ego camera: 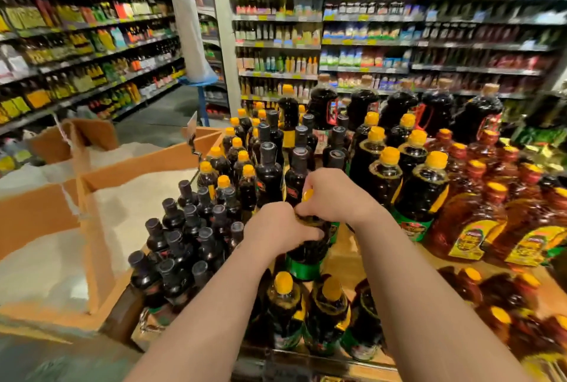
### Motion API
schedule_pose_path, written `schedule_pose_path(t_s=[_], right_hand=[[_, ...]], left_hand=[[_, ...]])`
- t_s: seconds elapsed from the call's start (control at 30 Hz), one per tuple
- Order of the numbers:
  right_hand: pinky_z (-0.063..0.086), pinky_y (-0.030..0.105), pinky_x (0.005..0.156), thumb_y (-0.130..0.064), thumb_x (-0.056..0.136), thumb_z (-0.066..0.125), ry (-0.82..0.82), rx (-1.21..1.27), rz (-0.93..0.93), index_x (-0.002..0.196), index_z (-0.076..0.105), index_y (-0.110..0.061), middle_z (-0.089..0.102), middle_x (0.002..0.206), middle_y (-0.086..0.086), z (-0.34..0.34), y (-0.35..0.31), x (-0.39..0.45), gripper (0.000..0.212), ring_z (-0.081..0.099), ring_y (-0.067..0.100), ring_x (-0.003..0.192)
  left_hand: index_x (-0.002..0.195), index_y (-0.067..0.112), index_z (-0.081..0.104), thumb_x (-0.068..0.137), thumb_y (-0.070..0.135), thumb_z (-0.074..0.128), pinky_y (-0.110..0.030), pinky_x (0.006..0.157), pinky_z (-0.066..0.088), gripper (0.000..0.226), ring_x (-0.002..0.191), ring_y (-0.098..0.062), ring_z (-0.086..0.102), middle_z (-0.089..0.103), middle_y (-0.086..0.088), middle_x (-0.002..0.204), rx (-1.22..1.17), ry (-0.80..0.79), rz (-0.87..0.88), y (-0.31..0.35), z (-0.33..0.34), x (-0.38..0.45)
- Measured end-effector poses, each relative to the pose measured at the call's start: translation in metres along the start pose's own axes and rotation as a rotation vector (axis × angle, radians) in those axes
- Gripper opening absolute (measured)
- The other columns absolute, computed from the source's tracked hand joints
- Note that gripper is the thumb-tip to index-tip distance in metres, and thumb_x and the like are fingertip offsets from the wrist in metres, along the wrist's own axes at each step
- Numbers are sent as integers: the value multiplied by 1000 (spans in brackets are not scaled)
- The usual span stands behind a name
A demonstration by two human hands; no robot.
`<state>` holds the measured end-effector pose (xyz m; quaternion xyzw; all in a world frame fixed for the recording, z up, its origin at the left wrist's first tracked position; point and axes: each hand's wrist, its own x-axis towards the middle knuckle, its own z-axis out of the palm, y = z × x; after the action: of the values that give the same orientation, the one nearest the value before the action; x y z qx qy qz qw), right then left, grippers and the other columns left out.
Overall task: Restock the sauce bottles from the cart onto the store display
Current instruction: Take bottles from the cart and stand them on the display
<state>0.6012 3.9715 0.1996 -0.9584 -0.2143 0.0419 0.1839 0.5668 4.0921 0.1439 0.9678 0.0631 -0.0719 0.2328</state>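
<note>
While shelves [368, 44] of blurred goods fill the background, a wooden display [346, 259] carries the stock: big dark jugs [435, 111] at the back, amber jugs [469, 228] on the right, then yellow-capped bottles [383, 173] and slim black-capped ones [175, 243] packed cap to cap. Cardboard bins [101, 176] of pale grain stand left.

Near the display's front middle, both hands meet on one bottle [306, 254]: dark, smooth, rounded plastic with a green label band, standing on the bare wood. Left hand [276, 228] curls round its shoulder; right hand [334, 197] closes over the top near a yellow cap [307, 194].

Full of liquid, it likely handles heavy, glossy and a little slippery, with walls that give slightly. Gripping the neck and shoulder, as here, looks soundest; the cap alone seems risky.
</note>
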Motion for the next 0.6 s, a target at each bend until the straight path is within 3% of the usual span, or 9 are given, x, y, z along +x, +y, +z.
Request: schedule_pose_path(t_s=[0.2, 0.33, 0.43, 0.5, 0.6], right_hand=[[49, 31, 60, -33, 74, 71, -183, -66, 125, 87, 66, -9, 63, 79, 2, 42, 15, 16, 27, 59, 19, 74], [53, 32, 64, -13, 78, 62, -249, -33, 205, 92, 64, -7, 62, 87, 8, 75, 25, 20, 15, 60, 24, 79], [50, 32, 57, -6, 79, 56, -339, -67, 242, 93, 65, -5, 57, 76, 6, 101, 31, 20, 17, 55, 22, 67], [46, 33, 64, -11, 85, 52, -328, -36, 266, 102, 62, -5, 57, 86, 9, 118, 38, 20, 21, 57, 27, 77], [48, 36, 78, -13, 90, 49, -312, -37, 277, 112, 61, -7, 62, 110, 14, 128, 43, 24, 26, 60, 33, 101]], left_hand=[[82, 17, 57, 71, 64, 70, -34, 65, 54, 50, 74, -20, 61, 61, 0, 80, 87, -188, 10, -13, 29, 21], [79, 16, 53, 78, 53, 69, -38, 70, 56, 40, 80, -23, 60, 58, -1, 82, 125, -256, 44, -19, 42, 32], [96, 16, 55, 75, 54, 69, -42, 78, 56, 45, 91, -25, 59, 58, -2, 95, 198, -281, 88, -23, 53, 36], [106, 15, 58, 76, 50, 69, -42, 80, 55, 48, 97, -26, 58, 58, -4, 102, 241, -321, 94, -25, 62, 37], [105, 12, 59, 80, 41, 69, -41, 77, 55, 39, 95, -26, 60, 59, -5, 100, 178, -320, 61, -31, 74, 38]])
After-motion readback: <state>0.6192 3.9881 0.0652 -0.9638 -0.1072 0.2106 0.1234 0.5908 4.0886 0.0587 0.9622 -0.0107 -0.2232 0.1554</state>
